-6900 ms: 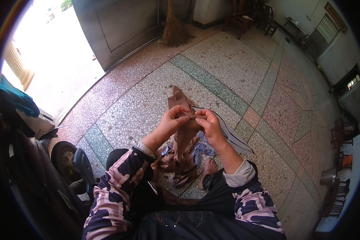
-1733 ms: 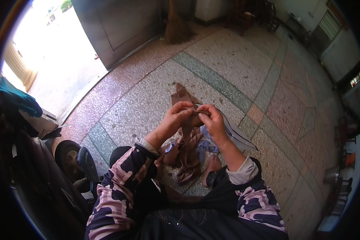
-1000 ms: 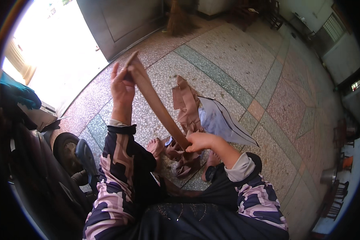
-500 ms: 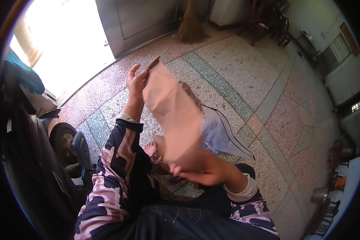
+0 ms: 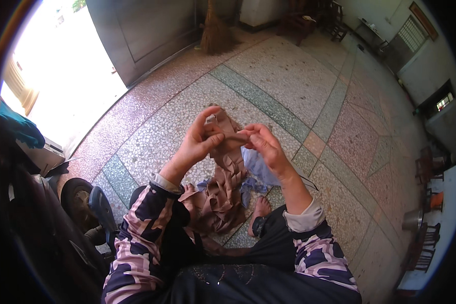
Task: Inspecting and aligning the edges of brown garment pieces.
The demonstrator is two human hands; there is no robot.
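Observation:
My left hand (image 5: 200, 139) and my right hand (image 5: 268, 147) are close together above the floor. Between them they pinch a piece of brown cloth (image 5: 233, 142), bunched into a short fold. My left thumb presses on its left end, with the index finger raised and curled. My right fingers and thumb close on its right end. Below lies a heap of crumpled brown fabric pieces (image 5: 221, 200) between my bare feet. Pale blue material (image 5: 261, 169) lies beside the heap, partly hidden by my right hand and wrist.
A dark vehicle with a wheel (image 5: 78, 202) stands close at my left. A straw broom (image 5: 215, 33) leans by the dark door (image 5: 147, 30) ahead. At far right are a metal bucket (image 5: 412, 220) and wooden chairs (image 5: 424, 243). The floor is patterned terrazzo (image 5: 289, 76).
The brown cloth was spread out between a raised left hand and a lower right hand. Now my hands are near each other at similar height, the cloth is gathered, and the heap shows below.

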